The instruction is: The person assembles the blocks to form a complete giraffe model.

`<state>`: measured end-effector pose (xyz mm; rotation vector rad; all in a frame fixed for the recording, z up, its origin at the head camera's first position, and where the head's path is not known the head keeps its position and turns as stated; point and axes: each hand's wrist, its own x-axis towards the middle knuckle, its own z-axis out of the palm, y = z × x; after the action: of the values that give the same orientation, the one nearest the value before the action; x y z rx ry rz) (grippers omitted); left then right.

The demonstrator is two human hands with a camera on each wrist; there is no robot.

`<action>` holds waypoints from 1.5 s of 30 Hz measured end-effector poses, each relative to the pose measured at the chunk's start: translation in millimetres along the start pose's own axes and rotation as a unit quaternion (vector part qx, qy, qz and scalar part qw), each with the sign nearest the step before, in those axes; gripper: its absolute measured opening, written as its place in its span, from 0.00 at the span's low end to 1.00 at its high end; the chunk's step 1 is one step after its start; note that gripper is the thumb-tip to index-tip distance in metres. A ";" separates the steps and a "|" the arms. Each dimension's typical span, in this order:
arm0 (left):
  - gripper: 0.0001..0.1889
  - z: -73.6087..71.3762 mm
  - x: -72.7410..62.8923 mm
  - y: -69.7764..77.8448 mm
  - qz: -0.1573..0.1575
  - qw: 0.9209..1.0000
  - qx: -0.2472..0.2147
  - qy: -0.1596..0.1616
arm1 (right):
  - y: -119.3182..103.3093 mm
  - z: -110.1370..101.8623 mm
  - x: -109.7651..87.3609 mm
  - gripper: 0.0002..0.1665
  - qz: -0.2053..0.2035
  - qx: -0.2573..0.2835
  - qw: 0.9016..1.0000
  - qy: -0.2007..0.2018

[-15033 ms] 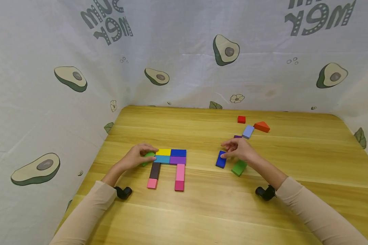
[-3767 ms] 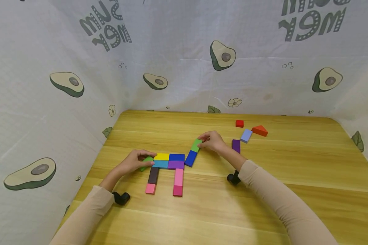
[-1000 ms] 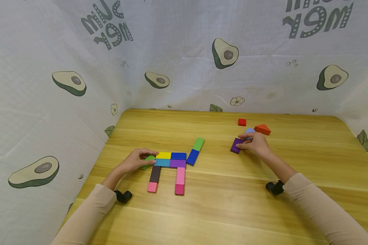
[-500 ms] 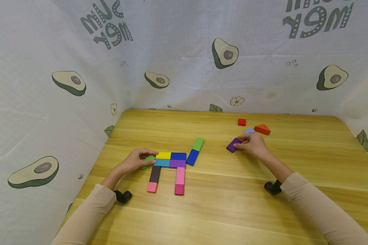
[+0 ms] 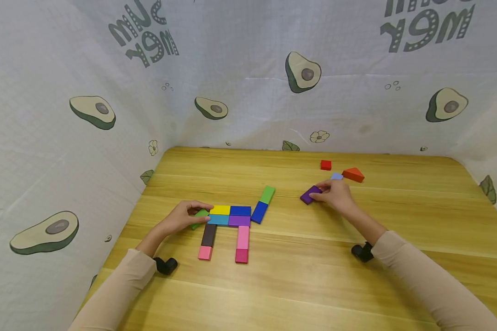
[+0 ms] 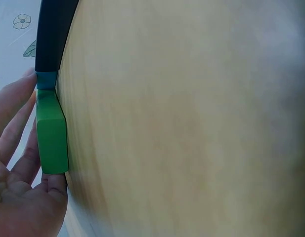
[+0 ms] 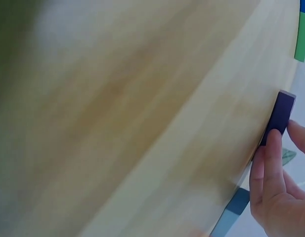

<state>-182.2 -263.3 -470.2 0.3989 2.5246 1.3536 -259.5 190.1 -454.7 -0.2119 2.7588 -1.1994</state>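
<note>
In the head view, my left hand [image 5: 184,216] curls around a small green block [image 5: 201,213] at the left end of a block figure. Its thumb and index tips reach the teal block [image 5: 218,219] and the yellow block [image 5: 220,210]. The left wrist view shows the green block close against the fingers. My right hand [image 5: 336,195] pinches a dark purple block [image 5: 309,195] between thumb and fingers, low over the table. Left of it, a light green block [image 5: 267,194] and a blue block [image 5: 259,213] form a slanted strip at the figure's right end.
Behind the right hand lie a partly hidden light blue block [image 5: 337,176], a red block [image 5: 326,165] and an orange-red triangular block [image 5: 354,174]. Dark brown [image 5: 209,235] and pink [image 5: 243,237] blocks extend down from the figure. A patterned cloth [image 5: 248,101] surrounds the table's back and sides.
Over 15 seconds, the loose blue and green blocks became the slanted strip. In the last second, my right hand slid the purple block left and turned it. The left hand stays put.
</note>
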 end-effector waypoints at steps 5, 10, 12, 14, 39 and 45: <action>0.21 -0.8 -0.3 -0.5 0.000 1.000 0.007 0.001 | -1.6 3.1 3.4 0.29 0.009 0.009 1.000 0.003; 0.21 -1.2 -0.3 -0.1 0.001 1.000 0.001 -0.002 | -2.9 6.4 7.0 0.29 0.013 0.015 1.000 0.009; 0.21 -0.8 0.2 -1.1 0.001 1.000 0.001 -0.001 | -3.7 8.5 8.2 0.29 0.018 0.022 1.000 0.010; 0.21 -0.3 0.8 -2.1 0.001 1.000 0.001 0.000 | -5.2 10.9 9.2 0.29 0.024 0.032 0.999 0.011; 0.20 -1.4 -10.9 39.2 0.000 1.000 -0.002 -0.004 | -26.1 31.5 28.3 0.27 0.081 0.102 0.991 0.013; 0.19 0.4 -7.3 27.0 0.002 1.000 -0.001 -0.001 | -29.6 31.0 34.2 0.27 0.090 0.107 0.990 -0.007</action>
<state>-172.0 -251.3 -447.1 0.4056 2.5218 1.3556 -285.5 141.8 -456.0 0.0493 2.5472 -1.4224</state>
